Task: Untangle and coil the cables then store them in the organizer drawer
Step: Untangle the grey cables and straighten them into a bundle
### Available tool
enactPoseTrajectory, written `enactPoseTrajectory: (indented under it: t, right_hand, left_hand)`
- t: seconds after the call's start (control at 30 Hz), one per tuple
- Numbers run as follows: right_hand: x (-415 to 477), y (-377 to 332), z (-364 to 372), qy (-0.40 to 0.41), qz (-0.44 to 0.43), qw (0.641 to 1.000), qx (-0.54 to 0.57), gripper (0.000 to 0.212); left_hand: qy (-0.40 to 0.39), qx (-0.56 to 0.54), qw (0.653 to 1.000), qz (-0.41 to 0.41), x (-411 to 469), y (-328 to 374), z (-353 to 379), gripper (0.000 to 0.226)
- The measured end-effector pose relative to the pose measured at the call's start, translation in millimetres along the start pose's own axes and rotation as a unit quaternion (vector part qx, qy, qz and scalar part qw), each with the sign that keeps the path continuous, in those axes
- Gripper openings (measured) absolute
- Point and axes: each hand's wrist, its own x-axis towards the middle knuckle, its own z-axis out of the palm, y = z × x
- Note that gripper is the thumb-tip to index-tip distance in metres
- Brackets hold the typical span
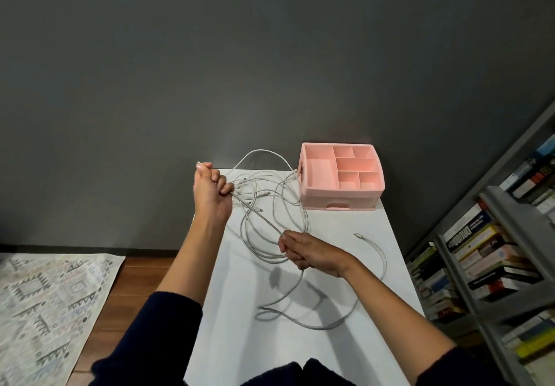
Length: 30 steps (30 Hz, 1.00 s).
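One head-worn wide-angle view, looking forward and steeply down from close above the white counter (pixel 240 340). Left grip (pixel 210 193) and right grip (pixel 303 255) sit mid-frame, near the lens; dark sleeves (pixel 156 334) enter at bottom edge. Grey wall (pixel 210 55) fills top half, rug (pixel 45 310) far left, bookshelf (pixel 495 250) far right.

Matt pink plastic organizer (pixel 309 187), smooth white table (pixel 345 235), wooden floor (pixel 141 268).

Both hands grip one white cable (pixel 258 216) stretched taut between them, the left hand (pixel 211 192) raised, the right hand (pixel 309 255) lower. Tangled white cables (pixel 270 193) lie on the tabletop (pixel 375 250) beside a pink organizer (pixel 342 175), whose drawer is closed.
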Motion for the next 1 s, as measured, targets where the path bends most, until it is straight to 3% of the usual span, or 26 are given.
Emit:
enactPoseTrajectory:
  t: [0.3, 0.5, 1.0]
  right_hand:
    - [-11.5, 15.8, -21.7, 0.037, 0.039, 0.996, -0.072, 0.033]
    - [-22.3, 21.7, -36.7, -0.009, 0.068, 0.995, -0.073, 0.033]
    - [-61.0, 60.1, -68.9, 0.059, 0.093, 0.990, -0.084, 0.034]
  left_hand:
    - [0.032, 0.024, 0.999, 0.005, 6.5, 4.4, -7.0, 0.032]
    - [0.051, 0.015, 0.998, 0.014, 14.2, 8.0, -20.3, 0.032]
    - [0.083, 0.106, 0.990, 0.032, 19.0, 2.4, -33.9, 0.031]
